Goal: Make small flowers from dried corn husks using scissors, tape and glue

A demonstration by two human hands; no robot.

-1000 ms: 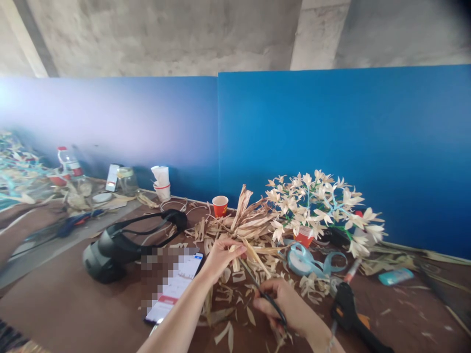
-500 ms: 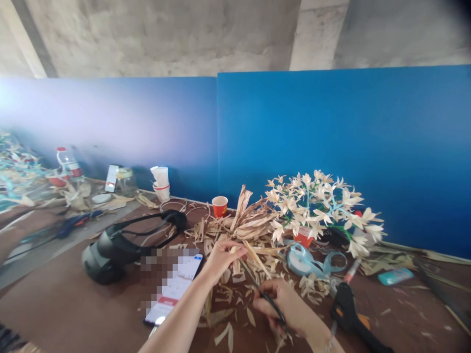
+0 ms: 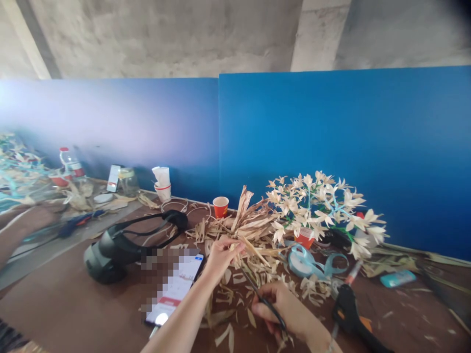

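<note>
My head camera looks forward and down, close above the table (image 3: 66, 314). It faces the far edge.

Co-worker's hand (image 3: 39, 218) blurred, flowers (image 3: 16, 169) cut by left edge, phone (image 3: 176, 284) partly pixelated, piece (image 3: 232, 247), perhaps husk, mostly hidden by left hand (image 3: 221, 255)

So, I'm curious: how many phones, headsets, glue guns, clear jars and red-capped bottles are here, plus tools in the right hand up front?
Phones: 2 (near phone, back phone)
Headset: 1
Glue gun: 1
Clear jar: 1
Red-capped bottle: 1
Dark tool in the right hand: 1
Total: 7
</note>
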